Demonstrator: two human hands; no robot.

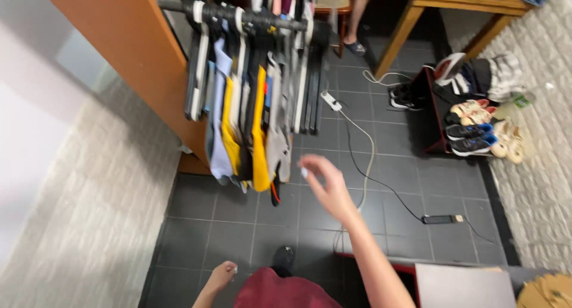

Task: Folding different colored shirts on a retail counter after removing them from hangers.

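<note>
My right hand (326, 186) is raised in front of me with fingers spread, holding nothing, just right of clothes hanging on a rail (262, 17). The clothes (250, 117), among them yellow, pale blue, grey and dark pieces, hang on hangers close together. My left hand (223, 276) is low near my body, fingers loosely curled, with nothing visible in it. A dark red garment (280, 290) covers my lap or legs at the bottom edge.
An orange wooden panel (125, 52) stands left of the rail. White and black cables with a power strip (331, 100) run across the dark tiled floor. A shoe rack (471, 120) with several shoes stands right. A wooden table (453, 4) and another person's legs (357, 22) are behind.
</note>
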